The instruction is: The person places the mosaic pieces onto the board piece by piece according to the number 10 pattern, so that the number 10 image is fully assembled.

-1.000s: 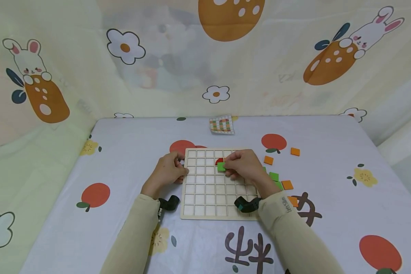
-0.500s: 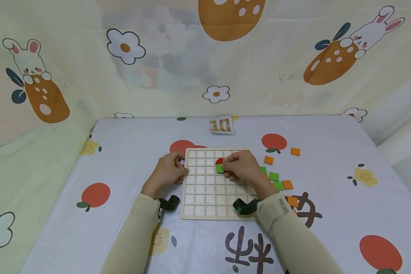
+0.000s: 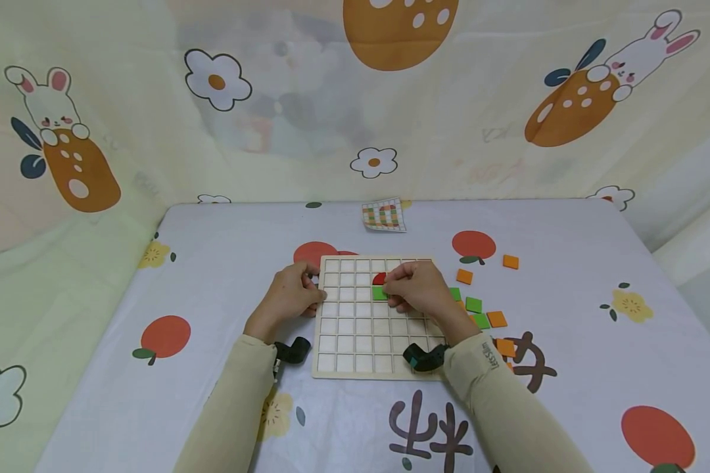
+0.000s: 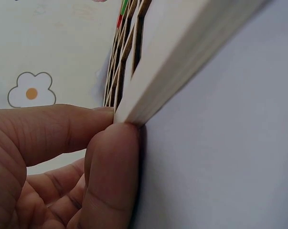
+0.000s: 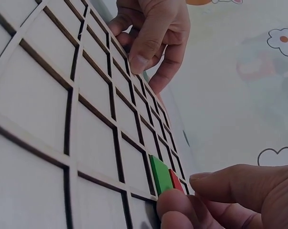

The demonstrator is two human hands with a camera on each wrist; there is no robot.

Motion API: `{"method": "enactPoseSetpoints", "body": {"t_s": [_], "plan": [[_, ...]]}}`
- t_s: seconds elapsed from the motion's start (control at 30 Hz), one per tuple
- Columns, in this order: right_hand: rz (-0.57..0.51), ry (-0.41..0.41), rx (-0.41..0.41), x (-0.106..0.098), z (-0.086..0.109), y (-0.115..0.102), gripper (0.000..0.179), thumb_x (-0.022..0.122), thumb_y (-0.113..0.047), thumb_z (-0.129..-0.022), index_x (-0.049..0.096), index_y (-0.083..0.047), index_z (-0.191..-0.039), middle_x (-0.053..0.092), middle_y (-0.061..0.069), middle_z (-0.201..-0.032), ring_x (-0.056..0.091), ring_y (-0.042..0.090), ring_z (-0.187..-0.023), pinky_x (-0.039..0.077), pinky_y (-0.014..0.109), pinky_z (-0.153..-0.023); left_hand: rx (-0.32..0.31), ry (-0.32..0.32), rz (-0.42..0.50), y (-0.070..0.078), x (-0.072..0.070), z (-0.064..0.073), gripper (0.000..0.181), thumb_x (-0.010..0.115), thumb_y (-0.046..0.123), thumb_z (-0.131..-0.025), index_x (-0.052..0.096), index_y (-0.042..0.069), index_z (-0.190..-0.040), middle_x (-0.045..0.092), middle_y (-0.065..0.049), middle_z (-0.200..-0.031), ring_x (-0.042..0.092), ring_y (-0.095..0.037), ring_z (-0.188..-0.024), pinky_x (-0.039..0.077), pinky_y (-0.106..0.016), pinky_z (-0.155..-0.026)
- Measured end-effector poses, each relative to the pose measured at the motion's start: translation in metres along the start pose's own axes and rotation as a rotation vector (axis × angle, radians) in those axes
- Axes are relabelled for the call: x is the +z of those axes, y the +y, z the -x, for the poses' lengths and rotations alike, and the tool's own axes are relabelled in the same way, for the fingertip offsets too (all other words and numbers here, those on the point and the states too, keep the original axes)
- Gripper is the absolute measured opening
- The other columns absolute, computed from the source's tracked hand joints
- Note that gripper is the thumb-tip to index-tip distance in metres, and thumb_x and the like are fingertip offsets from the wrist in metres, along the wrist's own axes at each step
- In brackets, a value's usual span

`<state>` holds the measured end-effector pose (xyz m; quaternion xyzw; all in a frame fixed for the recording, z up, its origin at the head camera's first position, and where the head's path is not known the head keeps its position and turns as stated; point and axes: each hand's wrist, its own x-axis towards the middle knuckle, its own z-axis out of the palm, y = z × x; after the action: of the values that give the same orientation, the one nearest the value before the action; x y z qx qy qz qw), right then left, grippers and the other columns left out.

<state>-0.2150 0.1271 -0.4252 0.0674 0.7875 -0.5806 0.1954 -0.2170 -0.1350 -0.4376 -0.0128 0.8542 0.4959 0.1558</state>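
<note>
Hands at board (right pinching green tile)

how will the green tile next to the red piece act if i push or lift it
The green tile looks stiff, with straight, crisp edges, so it probably won't bend. Being small and thin, it's likely light. Its flat, square-cornered shape seems unlikely to roll, and the ridged board beneath may catch it if pushed sideways.
</note>
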Motion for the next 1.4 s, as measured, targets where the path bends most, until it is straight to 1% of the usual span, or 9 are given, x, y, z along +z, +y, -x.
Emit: {"method": "enactPoseSetpoints", "body": {"t_s": [0.13, 0.27, 0.4, 0.53, 0.67, 0.93, 1.07, 1.2, 1.4], "plan": [[-0.026, -0.002, -0.059, -0.005, 0.003, 0.002, 0.017, 0.073, -0.009, -0.095, 0.07, 0.002, -0.107, 0.071, 0.013, -0.083, 0.067, 0.017, -0.064, 0.059, 0.025, -0.059, -0.002, 0.001, 0.001, 0.0, 0.0, 0.0, 0.04, 0.075, 0.004, -0.091, 0.059, 0.003, -0.128, 0.061, -0.012, -0.091, 0.067, -0.018, -0.065, 0.062, -0.029, -0.06], [-0.029, 0.028, -0.084, -0.026, 0.006, 0.003, 0.022, 0.072, -0.01, -0.097, 0.07, 0.005, -0.113, 0.071, 0.017, -0.091, 0.066, 0.019, -0.067, 0.06, 0.026, -0.061, 0.0, -0.002, -0.004, 0.0, 0.001, 0.0, 0.04, 0.075, 0.004, -0.092, 0.059, 0.003, -0.128, 0.061, -0.012, -0.092, 0.066, -0.018, -0.065, 0.061, -0.029, -0.06], [0.006, 0.093, -0.04, -0.056, 0.008, 0.005, 0.028, 0.071, -0.017, -0.1, 0.069, 0.004, -0.119, 0.072, 0.015, -0.099, 0.066, 0.018, -0.071, 0.061, 0.027, -0.065, 0.002, -0.001, -0.006, 0.001, 0.0, 0.0, 0.039, 0.075, 0.004, -0.092, 0.059, 0.003, -0.128, 0.061, -0.012, -0.091, 0.066, -0.018, -0.065, 0.061, -0.029, -0.06], [0.059, 0.157, 0.001, -0.084, 0.009, 0.009, 0.035, 0.07, -0.025, -0.101, 0.067, 0.002, -0.124, 0.071, 0.01, -0.093, 0.065, 0.015, -0.072, 0.061, 0.026, -0.067, 0.0, -0.001, -0.004, 0.001, 0.0, 0.0, 0.04, 0.075, 0.004, -0.092, 0.059, 0.003, -0.128, 0.061, -0.012, -0.091, 0.066, -0.018, -0.065, 0.061, -0.029, -0.06], [0.095, 0.21, 0.061, -0.1, 0.01, 0.015, 0.037, 0.07, -0.028, -0.101, 0.066, 0.001, -0.125, 0.068, 0.007, -0.089, 0.062, 0.013, -0.068, 0.06, 0.023, -0.066, 0.004, -0.003, -0.007, 0.001, 0.0, 0.0, 0.04, 0.075, 0.004, -0.092, 0.059, 0.002, -0.128, 0.061, -0.012, -0.091, 0.066, -0.018, -0.065, 0.061, -0.028, -0.06], [0.179, 0.247, 0.147, -0.11, 0.011, 0.025, 0.04, 0.075, -0.029, -0.096, 0.062, 0.0, -0.12, 0.064, 0.005, -0.08, 0.061, 0.017, -0.069, 0.058, 0.026, -0.064, 0.01, 0.001, -0.011, 0.0, 0.001, 0.0, 0.039, 0.075, 0.004, -0.092, 0.059, 0.002, -0.127, 0.061, -0.012, -0.091, 0.066, -0.017, -0.064, 0.061, -0.029, -0.059], [0.234, 0.255, 0.156, -0.11, 0.01, 0.029, 0.042, 0.078, -0.028, -0.093, 0.063, -0.001, -0.122, 0.065, 0.005, -0.081, 0.063, 0.018, -0.069, 0.059, 0.027, -0.065, 0.017, 0.001, -0.011, 0.0, 0.001, -0.001, 0.039, 0.075, 0.005, -0.092, 0.059, 0.002, -0.127, 0.061, -0.012, -0.091, 0.067, -0.018, -0.064, 0.061, -0.029, -0.059], [0.294, 0.273, 0.149, -0.109, 0.009, 0.03, 0.036, 0.079, -0.023, -0.092, 0.066, -0.001, -0.117, 0.067, 0.006, -0.082, 0.065, 0.019, -0.068, 0.059, 0.028, -0.065, 0.017, 0.001, -0.011, 0.0, 0.001, -0.001, 0.04, 0.075, 0.005, -0.092, 0.059, 0.002, -0.128, 0.061, -0.012, -0.091, 0.067, -0.018, -0.065, 0.062, -0.029, -0.059], [0.316, 0.287, 0.153, -0.107, 0.01, 0.03, 0.036, 0.08, -0.026, -0.093, 0.067, -0.001, -0.116, 0.069, 0.013, -0.099, 0.064, 0.024, -0.079, 0.057, 0.026, -0.067, 0.018, 0.002, -0.009, -0.001, 0.001, -0.001, 0.04, 0.075, 0.004, -0.091, 0.059, 0.002, -0.127, 0.06, -0.012, -0.091, 0.066, -0.018, -0.064, 0.061, -0.029, -0.059]]}}
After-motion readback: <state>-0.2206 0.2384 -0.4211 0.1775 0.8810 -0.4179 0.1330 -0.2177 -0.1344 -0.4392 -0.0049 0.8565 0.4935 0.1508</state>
